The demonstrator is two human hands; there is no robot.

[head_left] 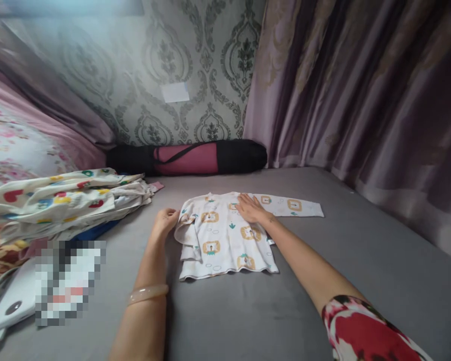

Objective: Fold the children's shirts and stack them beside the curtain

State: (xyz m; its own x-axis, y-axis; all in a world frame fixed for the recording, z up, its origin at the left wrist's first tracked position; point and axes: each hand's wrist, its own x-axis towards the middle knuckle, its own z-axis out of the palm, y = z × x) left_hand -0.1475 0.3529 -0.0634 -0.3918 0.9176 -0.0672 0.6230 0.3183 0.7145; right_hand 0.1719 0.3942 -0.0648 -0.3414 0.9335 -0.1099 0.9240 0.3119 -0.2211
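A small white long-sleeved shirt (225, 235) with an orange and green cartoon print lies spread on the grey bed sheet. Its left sleeve is folded in over the body, while the right sleeve stretches straight out to the side. My left hand (167, 219) is closed at the shirt's left edge, near the folded shoulder, with the fabric at its fingertips. On the upper right of the shirt rests my right hand (251, 208), flat with fingers stretched out, pressing the cloth near the shoulder.
Piled clothes (78, 195) lie at the left, above a white device (17, 296) with a cable and a blurred-out item (69, 286). A black and maroon roll bag (188, 159) lies along the patterned wall. Purple curtains (323, 90) hang at the right.
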